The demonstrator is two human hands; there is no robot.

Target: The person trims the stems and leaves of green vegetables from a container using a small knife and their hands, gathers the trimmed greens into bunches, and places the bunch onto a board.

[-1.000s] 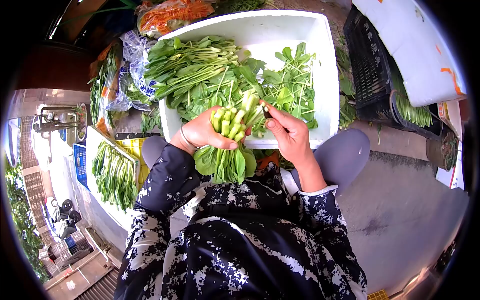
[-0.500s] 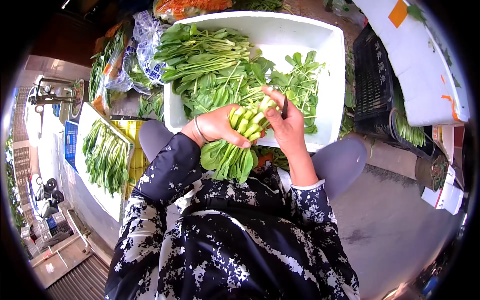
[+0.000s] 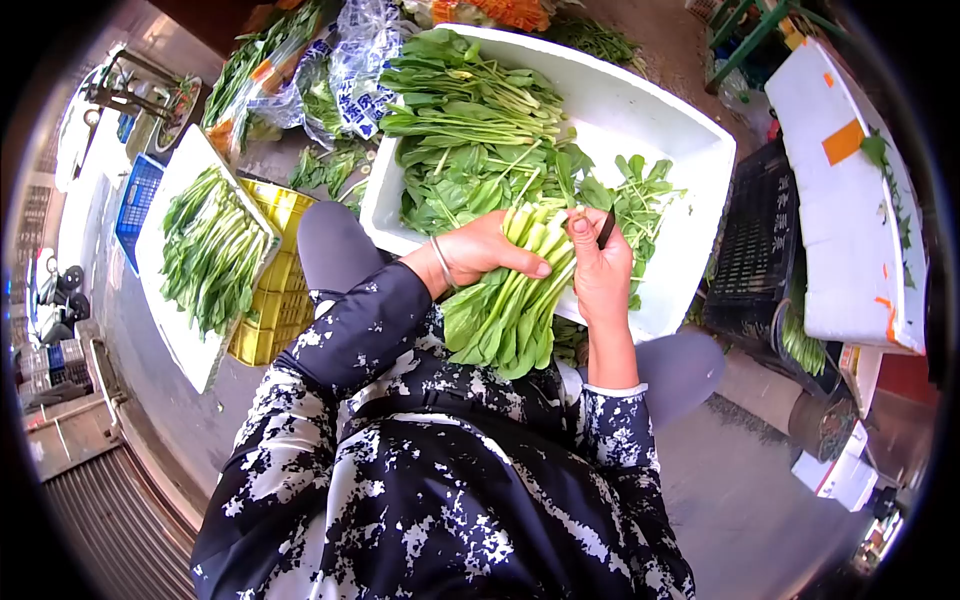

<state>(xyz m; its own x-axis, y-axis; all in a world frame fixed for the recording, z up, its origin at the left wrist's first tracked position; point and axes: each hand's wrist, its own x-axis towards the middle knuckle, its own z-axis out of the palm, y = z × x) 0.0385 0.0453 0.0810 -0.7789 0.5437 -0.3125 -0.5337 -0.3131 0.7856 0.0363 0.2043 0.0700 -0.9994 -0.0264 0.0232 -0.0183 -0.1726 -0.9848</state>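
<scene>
My left hand (image 3: 485, 252), with a bangle at the wrist, is wrapped round a bunch of leafy greens (image 3: 510, 325). Its pale cut stems point up and away from me, and the leaves hang toward my lap. Close against the stem ends on the right is my right hand (image 3: 603, 270), closed, with a small dark knife blade (image 3: 606, 229) showing between its fingers. The knife's handle is hidden. Just beyond both hands stands a white foam box (image 3: 690, 150), holding a pile of similar greens (image 3: 470, 110) on its left and looser sprigs (image 3: 640, 200) on its right.
To the left, a white foam lid (image 3: 195, 345) carries laid-out greens, beside a yellow crate (image 3: 275, 310) and a blue crate (image 3: 140, 205). Plastic-wrapped vegetables (image 3: 350, 70) lie behind the box. At right are a black crate (image 3: 750, 230) and another white foam box (image 3: 840, 230).
The view has shifted and turned. The bunch now has its stems pointing more away from me and its leaves spread lower. My right fingers have drawn together at the stem ends.
</scene>
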